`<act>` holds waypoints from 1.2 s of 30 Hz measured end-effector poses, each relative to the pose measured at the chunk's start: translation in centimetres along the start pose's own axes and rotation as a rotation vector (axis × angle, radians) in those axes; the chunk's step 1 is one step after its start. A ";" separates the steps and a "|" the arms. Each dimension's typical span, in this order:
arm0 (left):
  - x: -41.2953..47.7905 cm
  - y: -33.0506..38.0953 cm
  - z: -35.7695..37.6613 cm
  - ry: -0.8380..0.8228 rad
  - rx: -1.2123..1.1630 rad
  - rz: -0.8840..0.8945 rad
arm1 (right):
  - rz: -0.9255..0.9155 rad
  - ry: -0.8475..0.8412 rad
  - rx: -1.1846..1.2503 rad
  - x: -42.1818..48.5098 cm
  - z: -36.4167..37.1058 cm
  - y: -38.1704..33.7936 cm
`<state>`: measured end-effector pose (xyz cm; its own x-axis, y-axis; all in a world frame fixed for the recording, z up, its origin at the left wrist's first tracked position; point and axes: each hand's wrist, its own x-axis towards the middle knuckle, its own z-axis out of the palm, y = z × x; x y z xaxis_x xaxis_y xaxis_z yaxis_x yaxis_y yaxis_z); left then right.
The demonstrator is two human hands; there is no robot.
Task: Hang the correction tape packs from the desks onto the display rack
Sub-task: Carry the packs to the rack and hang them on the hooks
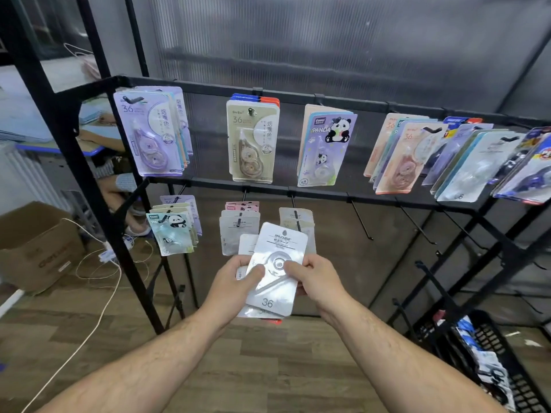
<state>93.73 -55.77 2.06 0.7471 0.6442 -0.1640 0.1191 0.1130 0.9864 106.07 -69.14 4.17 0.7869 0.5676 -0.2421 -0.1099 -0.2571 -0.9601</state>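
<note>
While held out in front, below the lower rail: top correction tape pack (pixel 275 263), silver-white card marked 36, uppermost on a fanned stack of like packs (pixel 256 313). Long axis near upright in the view, hang-hole end pointing away toward the rack and leaning slightly right, printed 36 end toward the body.

Left hand (pixel 235 281): curled under the stack, thumb pressed on the top pack's blister face. Right hand (pixel 316 281): pinching the top pack's right edge, thumb on the front, fingers behind. Both about equally near. Right hand judged the one to draw the pack off, left to retain the stack.

Display rack (pixel 298 99): black frame, two rails of hooks. Lower-rail hook (pixel 297 217) just beyond the hang-hole end, slightly up and right, carrying pale packs. Matching white packs on the neighbouring hook (pixel 239 217) to the left. Bare hooks (pixel 361 223) farther right. Upper rail hung with purple, beige and panda packs.

Coming move, as judged: pack pushed forward along its own long axis, hole onto a hook tip, with little turning needed.

Periphery: black basket (pixel 489 332) with more packs, lower right; cardboard box (pixel 38 248) and white cable (pixel 98 317) on the wood floor, left.
</note>
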 end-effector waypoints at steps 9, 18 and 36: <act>0.3 -0.1 -1.0 0.177 0.002 0.042 | 0.052 0.130 0.156 1.6 -2.2 0.4; 1.1 0.2 -2.5 0.221 -0.084 0.005 | 0.180 0.242 0.107 4.3 -2.5 2.0; 1.6 0.3 -2.1 0.124 -0.149 -0.013 | 0.106 0.341 -0.448 5.9 -2.1 3.1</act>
<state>93.63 -53.09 2.11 0.6589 0.7291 -0.1851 0.0227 0.2267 0.9737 111.69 -68.23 0.06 0.9451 0.2553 -0.2038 0.0106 -0.6475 -0.7620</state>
